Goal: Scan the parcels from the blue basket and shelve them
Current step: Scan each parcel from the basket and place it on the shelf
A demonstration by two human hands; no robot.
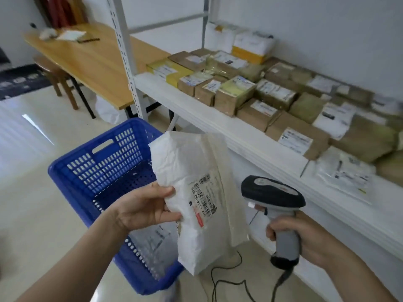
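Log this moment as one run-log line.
left hand: holds white parcel | right hand: grips scanner | blue basket: parcel left

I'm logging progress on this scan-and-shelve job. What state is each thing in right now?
White parcel: held up above the basket, label facing the scanner.
Left hand: closed on the parcel's edge.
Scanner: aimed at the label, cord trailing to the floor.
Right hand: gripping the scanner handle.
Blue basket: on the floor, at least one flat parcel inside.
Shelf: crowded with boxes and bags.
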